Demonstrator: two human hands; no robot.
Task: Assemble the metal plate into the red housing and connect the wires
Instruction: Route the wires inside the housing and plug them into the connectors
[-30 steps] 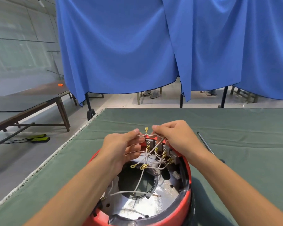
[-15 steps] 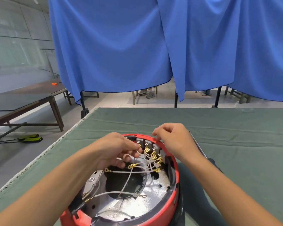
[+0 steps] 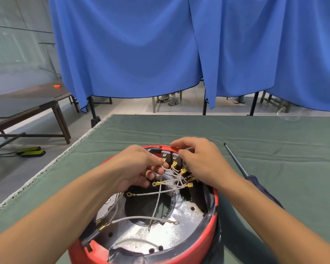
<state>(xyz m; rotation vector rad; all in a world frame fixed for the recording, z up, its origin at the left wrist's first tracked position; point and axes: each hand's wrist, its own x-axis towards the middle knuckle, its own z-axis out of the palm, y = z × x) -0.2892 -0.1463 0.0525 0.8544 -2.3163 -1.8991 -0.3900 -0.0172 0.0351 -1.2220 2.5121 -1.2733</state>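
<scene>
The round red housing [image 3: 202, 242] sits near the table's front edge with the shiny metal plate [image 3: 183, 214] inside it, around a dark central hole. Several white wires [image 3: 156, 193] with gold terminals cross over the plate. My left hand [image 3: 139, 166] pinches a wire's gold terminal near the grey terminal blocks [image 3: 170, 155] at the housing's far rim. My right hand [image 3: 200, 161] hovers over those blocks with curled fingers, pinching at a wire end; its fingertips hide the contact.
A screwdriver [image 3: 236, 162] with a dark blue handle lies on the green table cloth [image 3: 274, 149] to the right of the housing. Blue curtains hang behind the table. A wooden bench [image 3: 36, 107] stands on the floor at the left.
Both hands have lowered from above the housing down to the terminal blocks at its far rim. The wires they held up now lie lower over the plate.
</scene>
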